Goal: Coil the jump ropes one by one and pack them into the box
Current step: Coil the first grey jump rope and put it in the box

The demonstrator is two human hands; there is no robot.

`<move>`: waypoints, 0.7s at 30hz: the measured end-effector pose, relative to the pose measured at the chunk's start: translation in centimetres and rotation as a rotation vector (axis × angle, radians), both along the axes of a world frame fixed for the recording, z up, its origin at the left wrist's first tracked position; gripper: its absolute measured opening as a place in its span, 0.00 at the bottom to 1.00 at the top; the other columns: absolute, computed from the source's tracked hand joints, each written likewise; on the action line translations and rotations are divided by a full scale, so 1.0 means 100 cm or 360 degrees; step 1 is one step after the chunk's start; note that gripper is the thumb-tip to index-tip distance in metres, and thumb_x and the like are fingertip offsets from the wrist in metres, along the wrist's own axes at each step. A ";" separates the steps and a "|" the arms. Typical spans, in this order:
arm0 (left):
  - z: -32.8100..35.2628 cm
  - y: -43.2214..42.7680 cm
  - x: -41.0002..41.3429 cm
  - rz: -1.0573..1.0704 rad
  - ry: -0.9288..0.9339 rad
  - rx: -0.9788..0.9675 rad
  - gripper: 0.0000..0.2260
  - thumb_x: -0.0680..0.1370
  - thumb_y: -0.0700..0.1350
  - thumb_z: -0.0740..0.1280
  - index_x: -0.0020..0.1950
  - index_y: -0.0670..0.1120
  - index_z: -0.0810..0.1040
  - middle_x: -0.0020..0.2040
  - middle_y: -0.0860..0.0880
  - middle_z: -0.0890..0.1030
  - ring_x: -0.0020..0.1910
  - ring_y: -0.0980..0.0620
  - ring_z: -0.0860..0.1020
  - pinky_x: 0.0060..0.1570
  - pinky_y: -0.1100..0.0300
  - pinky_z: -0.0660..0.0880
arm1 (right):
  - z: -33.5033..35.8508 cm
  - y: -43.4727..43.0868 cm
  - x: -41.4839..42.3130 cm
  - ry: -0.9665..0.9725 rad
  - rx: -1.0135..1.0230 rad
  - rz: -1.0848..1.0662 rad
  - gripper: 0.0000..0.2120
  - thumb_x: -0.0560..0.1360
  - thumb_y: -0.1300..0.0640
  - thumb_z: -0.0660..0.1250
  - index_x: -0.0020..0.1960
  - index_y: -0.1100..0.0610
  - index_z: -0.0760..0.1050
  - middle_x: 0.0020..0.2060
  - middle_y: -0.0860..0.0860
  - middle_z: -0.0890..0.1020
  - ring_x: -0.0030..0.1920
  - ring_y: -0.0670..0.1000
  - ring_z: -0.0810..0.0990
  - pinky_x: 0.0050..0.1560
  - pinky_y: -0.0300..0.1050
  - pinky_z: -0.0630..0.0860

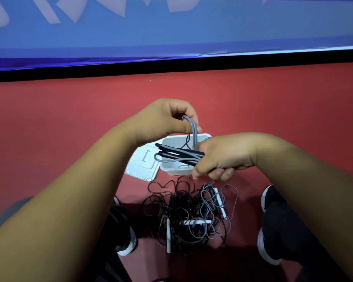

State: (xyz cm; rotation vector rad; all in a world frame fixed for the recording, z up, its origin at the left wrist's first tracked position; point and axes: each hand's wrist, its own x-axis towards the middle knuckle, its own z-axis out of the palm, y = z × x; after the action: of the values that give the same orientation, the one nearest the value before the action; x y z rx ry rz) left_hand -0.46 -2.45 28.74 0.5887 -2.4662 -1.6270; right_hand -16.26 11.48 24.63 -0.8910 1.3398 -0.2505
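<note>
My right hand grips a grey jump rope by its two black handles and gathered loops, held over the white box. A loop of the same grey cord rises from that bundle, and my left hand pinches its top just above the box. A thin dark cord lies inside the box. On the red floor in front of the box lies a tangled pile of jump ropes, black and grey cords with white handles.
The box's white lid lies flat on the floor against the box's left side. My two shoes flank the pile. A black-edged blue banner wall runs across the back of the red floor.
</note>
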 end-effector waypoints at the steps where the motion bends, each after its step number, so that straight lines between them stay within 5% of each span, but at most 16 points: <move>1: 0.001 0.003 0.000 0.0001 -0.0002 -0.0040 0.04 0.76 0.39 0.78 0.47 0.43 0.85 0.47 0.38 0.85 0.44 0.51 0.79 0.50 0.55 0.76 | -0.001 -0.001 -0.001 0.0056 0.0020 0.0008 0.14 0.77 0.62 0.72 0.60 0.60 0.72 0.30 0.53 0.71 0.29 0.49 0.60 0.25 0.39 0.56; 4: 0.003 0.007 -0.001 0.0013 -0.0019 -0.0130 0.04 0.76 0.40 0.77 0.46 0.46 0.84 0.39 0.44 0.83 0.39 0.53 0.76 0.43 0.56 0.72 | -0.002 -0.004 -0.003 0.0140 -0.0024 -0.0049 0.08 0.78 0.62 0.72 0.51 0.60 0.72 0.31 0.53 0.71 0.27 0.48 0.62 0.24 0.38 0.56; 9: 0.008 0.011 -0.001 0.0024 -0.0054 -0.0381 0.06 0.73 0.37 0.74 0.44 0.48 0.82 0.31 0.51 0.75 0.30 0.55 0.69 0.33 0.62 0.68 | -0.009 -0.011 -0.009 0.0192 -0.0107 -0.0262 0.07 0.77 0.63 0.70 0.54 0.61 0.74 0.38 0.56 0.81 0.30 0.49 0.64 0.26 0.39 0.57; 15: 0.013 0.007 0.004 -0.0116 -0.0245 -0.1186 0.03 0.76 0.49 0.72 0.49 0.54 0.82 0.31 0.56 0.78 0.32 0.59 0.75 0.33 0.62 0.67 | -0.015 -0.017 -0.016 0.0310 -0.0263 -0.0669 0.12 0.81 0.66 0.65 0.62 0.55 0.75 0.39 0.56 0.84 0.26 0.48 0.65 0.25 0.38 0.59; 21: -0.003 -0.005 0.016 -0.0155 -0.0792 -0.0754 0.08 0.85 0.51 0.63 0.53 0.53 0.82 0.36 0.57 0.85 0.34 0.56 0.82 0.42 0.55 0.80 | -0.003 -0.021 -0.027 0.0170 -0.0450 -0.1019 0.07 0.82 0.64 0.66 0.53 0.52 0.72 0.33 0.52 0.71 0.24 0.46 0.61 0.23 0.36 0.56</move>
State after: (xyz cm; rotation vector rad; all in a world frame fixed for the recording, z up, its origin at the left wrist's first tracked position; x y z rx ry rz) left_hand 1.09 -2.97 28.44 0.8880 -3.1263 -0.9287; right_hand -18.93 9.35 24.34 -0.6861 1.6916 -0.9150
